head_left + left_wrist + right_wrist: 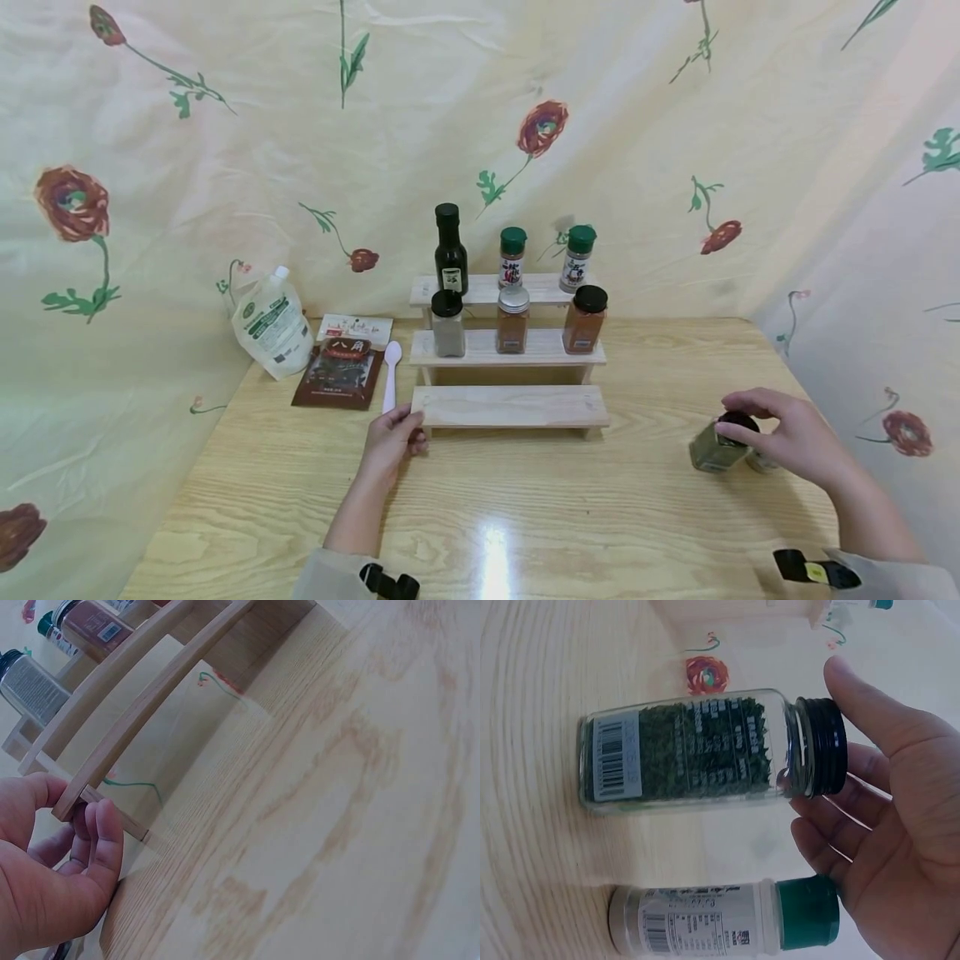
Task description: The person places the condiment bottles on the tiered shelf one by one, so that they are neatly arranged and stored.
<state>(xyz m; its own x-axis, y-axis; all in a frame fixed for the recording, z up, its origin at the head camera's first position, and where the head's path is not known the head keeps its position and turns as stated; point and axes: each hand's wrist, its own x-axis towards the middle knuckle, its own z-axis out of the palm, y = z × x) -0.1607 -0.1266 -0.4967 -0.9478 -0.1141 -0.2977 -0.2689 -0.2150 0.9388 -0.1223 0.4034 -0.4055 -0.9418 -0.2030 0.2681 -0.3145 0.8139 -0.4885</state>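
In the head view my left hand (pixel 392 437) grips the left front end of the lowest step of a three-tier wooden rack (pixel 510 406). The left wrist view shows the thumb on top of the board end (pixel 75 799) and the fingers curled beneath it. Off to the right, my right hand (pixel 780 433) holds a glass jar of dried green herbs (pixel 712 450) by its black lid (pixel 826 746); fingers curl behind the lid and the thumb lies along its near side. Close beside that jar stands a green-capped shaker bottle (pixel 705 921), mostly hidden by the hand in the head view.
The top tier holds a dark bottle (pixel 450 258) and two green-capped shakers (pixel 512 254). Several spice jars (pixel 512 325) stand on the middle tier. Left of the rack lie a white spoon (pixel 391 375), a brown spice packet (pixel 337 375) and a white spouted pouch (pixel 273 325).
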